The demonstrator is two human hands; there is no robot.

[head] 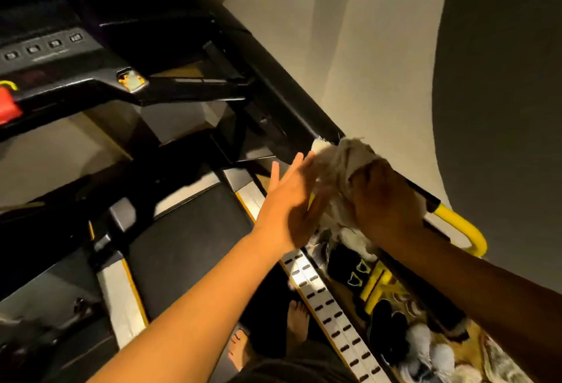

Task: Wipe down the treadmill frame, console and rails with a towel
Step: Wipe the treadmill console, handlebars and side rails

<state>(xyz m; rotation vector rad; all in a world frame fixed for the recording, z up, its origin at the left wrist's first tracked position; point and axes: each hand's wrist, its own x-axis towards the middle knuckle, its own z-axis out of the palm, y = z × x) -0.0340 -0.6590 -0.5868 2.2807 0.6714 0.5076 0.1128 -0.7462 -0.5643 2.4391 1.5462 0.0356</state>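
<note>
A crumpled white towel [337, 166] is bunched over the black right handrail [282, 90] of the treadmill, near where the rail turns into a yellow end [459, 224]. My right hand [386, 203] grips the towel on top of the rail. With its fingers straight, my left hand [292, 197] lies flat against the towel's left side. The black console [60, 57], with small buttons and a red safety key [9, 105], sits at the upper left. The dark belt [188, 245] lies below.
A pale wall [380, 48] runs close along the right of the rail. Shoes and loose items [425, 349] lie on the floor between treadmill and wall. My bare feet [243, 349] stand on the belt beside the silver slotted side rail [328, 303].
</note>
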